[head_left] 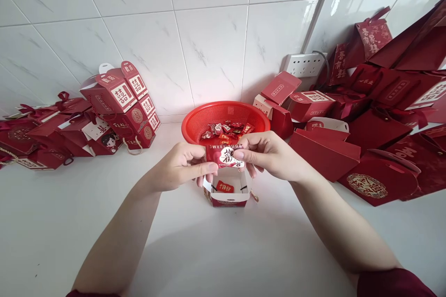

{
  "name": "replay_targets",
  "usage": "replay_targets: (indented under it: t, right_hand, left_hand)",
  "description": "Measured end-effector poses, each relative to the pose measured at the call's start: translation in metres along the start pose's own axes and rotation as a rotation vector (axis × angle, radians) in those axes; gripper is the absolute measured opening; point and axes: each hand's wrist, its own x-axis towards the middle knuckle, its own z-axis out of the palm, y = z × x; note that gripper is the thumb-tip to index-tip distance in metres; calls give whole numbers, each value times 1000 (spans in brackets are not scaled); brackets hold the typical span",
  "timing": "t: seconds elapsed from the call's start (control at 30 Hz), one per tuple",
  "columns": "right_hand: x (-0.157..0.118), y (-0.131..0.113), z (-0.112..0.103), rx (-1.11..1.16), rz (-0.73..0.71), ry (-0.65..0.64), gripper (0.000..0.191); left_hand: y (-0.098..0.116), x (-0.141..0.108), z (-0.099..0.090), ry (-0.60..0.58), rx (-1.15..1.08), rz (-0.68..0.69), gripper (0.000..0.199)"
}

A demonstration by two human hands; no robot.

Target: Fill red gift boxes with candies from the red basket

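Observation:
A red candy packet [226,156] marked "SWEET SUGAR" is stretched between my two hands. My left hand [184,166] pinches its left end and my right hand [263,154] pinches its right end. Just below the packet stands an open red box [229,203] with a white inside and twisted cord handles. One small red packet [225,187] lies in this box. Behind my hands sits a red plastic basket [195,123] with several wrapped candies [226,128] in it.
Red gift boxes [120,102] are stacked at the left against the tiled wall. More red boxes and bags [376,134] are piled at the right. A white power strip [304,65] with a dark cable is near the wall corner.

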Motion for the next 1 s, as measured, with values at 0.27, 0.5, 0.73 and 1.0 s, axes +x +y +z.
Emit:
replay_targets:
  t: [0.27, 0.5, 0.73, 1.0]
  right_hand:
    - [1, 2, 1, 2, 8, 25, 31]
    - [-2, 3, -4, -235, 16, -13, 25]
    - [1, 8, -3, -696, -45, 28, 12]
    - [2, 7, -12, -891, -62, 167, 16]
  left_hand:
    - [4, 0, 3, 37, 88, 24, 20]
    - [5, -1, -11, -23, 400, -97, 28]
    - [-5, -3, -25, 143, 595, -176, 28]
    - [-41, 11, -28, 73, 768, -238, 45]
